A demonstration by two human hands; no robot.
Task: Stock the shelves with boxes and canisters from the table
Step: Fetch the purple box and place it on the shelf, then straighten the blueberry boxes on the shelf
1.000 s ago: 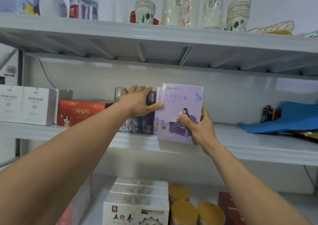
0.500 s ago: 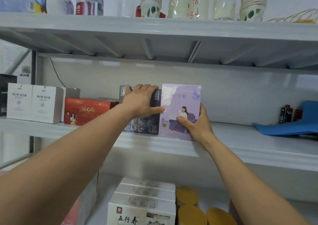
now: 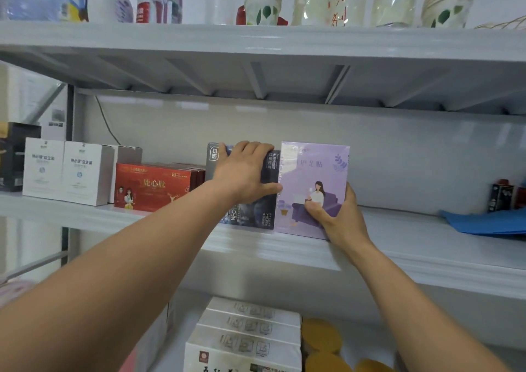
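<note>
The purple box (image 3: 313, 169) stands upright on the middle shelf (image 3: 398, 255), close to its front edge. It is film-wrapped and flat, so it is probably light, stiff enough to take a firm pinch, and a little slick under the fingers. Being tall and thin, it would likely tip if released before it sits square. The lower corners look like the best hold. The right hand (image 3: 338, 218) takes it there, with the thumb across the front face at the lower right and the fingers wrapped behind the right edge.

Touching the purple box on its left is a dark box (image 3: 247, 215), also upright. The left hand (image 3: 244, 169) curls over its top, and the thumb reaches to the purple box's left edge. Further left of the purple box are a red box (image 3: 150, 186) and some white boxes (image 3: 62, 169). Well to its right lies a blue cloth (image 3: 489, 223), with bare shelf between. Below it are stacked pale cartons (image 3: 247, 329) and yellow-lidded canisters (image 3: 321, 334). Nothing blocks a push backward.
</note>
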